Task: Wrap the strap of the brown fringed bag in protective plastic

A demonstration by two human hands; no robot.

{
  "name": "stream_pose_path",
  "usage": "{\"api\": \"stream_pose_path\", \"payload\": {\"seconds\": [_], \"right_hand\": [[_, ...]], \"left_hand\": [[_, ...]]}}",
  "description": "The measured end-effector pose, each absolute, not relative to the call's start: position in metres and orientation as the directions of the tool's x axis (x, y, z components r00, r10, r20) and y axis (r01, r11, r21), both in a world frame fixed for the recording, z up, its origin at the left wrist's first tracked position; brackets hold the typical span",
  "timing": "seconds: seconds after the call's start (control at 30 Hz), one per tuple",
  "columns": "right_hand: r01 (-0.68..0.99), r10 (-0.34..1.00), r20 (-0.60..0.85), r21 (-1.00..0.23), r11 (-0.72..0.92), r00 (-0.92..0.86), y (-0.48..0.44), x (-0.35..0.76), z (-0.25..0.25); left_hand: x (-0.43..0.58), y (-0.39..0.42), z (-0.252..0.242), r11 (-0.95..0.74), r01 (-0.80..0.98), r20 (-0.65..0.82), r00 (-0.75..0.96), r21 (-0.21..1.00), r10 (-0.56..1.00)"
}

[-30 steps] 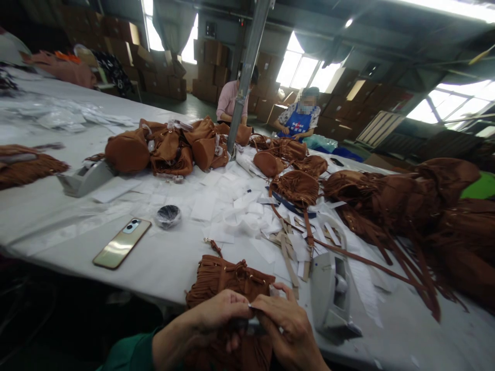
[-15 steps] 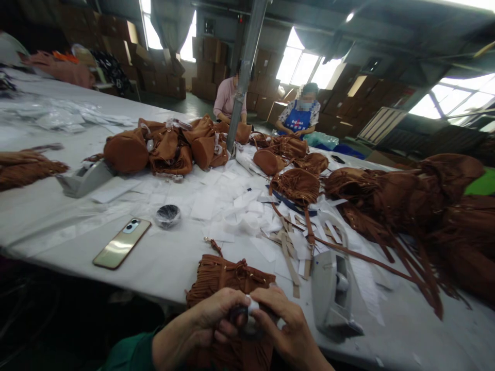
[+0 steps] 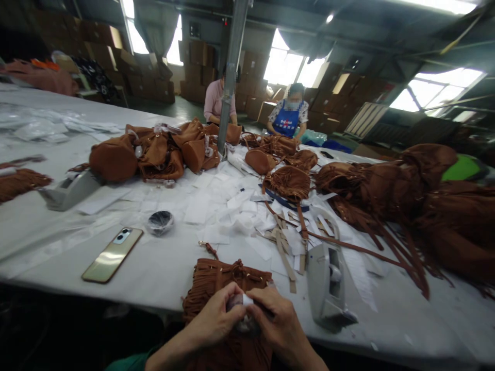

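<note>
Just above a brown fringed bag point(image 3: 216, 275) at the table's front edge, both my hands are closed on one small bundle point(image 3: 248, 325). It looks dark and partly wrapped in clear plastic, with a white strip point(image 3: 246, 299) across its top; its exact kind is hidden by my fingers. My left hand point(image 3: 216, 317) pinches the bundle from the left, thumb against the white strip. From the other side, my right hand point(image 3: 277, 317) grips it with thumb and fingers bent. A strap with a metal clip point(image 3: 209, 248) sticks out behind the bag.
A grey tape dispenser point(image 3: 328, 288) stands right of my hands, another point(image 3: 71, 190) at left. A phone point(image 3: 112, 256) and a plastic-wrapped dark roll point(image 3: 160, 222) lie left. Paper scraps point(image 3: 247, 211) and brown bags point(image 3: 386, 180) cover much beyond. Two people work across the table.
My left fingers have drawn in around the bundle, and its left thumb now presses by the white strip. The whole view has shifted, so the table's things appear farther left.
</note>
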State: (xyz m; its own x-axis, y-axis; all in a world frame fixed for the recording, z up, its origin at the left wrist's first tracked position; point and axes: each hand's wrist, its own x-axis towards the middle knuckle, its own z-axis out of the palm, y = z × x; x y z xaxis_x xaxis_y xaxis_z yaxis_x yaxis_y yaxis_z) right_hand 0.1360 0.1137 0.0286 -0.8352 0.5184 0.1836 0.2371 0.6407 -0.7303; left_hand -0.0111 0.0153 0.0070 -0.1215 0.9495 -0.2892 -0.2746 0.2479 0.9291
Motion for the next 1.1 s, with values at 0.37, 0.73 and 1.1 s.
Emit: {"api": "stream_pose_path", "payload": {"seconds": [0.37, 0.73, 1.1], "right_hand": [[0.512, 0.942, 0.262, -0.791, 0.333, -0.208, 0.151, 0.224, 0.025], [0.597, 0.996, -0.068, -0.797, -0.093, 0.063, 0.214, 0.308, -0.019], [0.515, 0.974, 0.051, -0.854, -0.071, 0.219, 0.197, 0.308, -0.012]], "left_hand": [[-0.001, 0.011, -0.032, 0.257, -0.456, -0.336, -0.1, 0.852, 0.937], [0.006, 0.014, -0.05, 0.207, -0.56, -0.35, -0.16, 0.802, 0.923], [-0.005, 0.009, -0.052, 0.271, -0.605, -0.436, -0.143, 0.749, 0.888]]}}
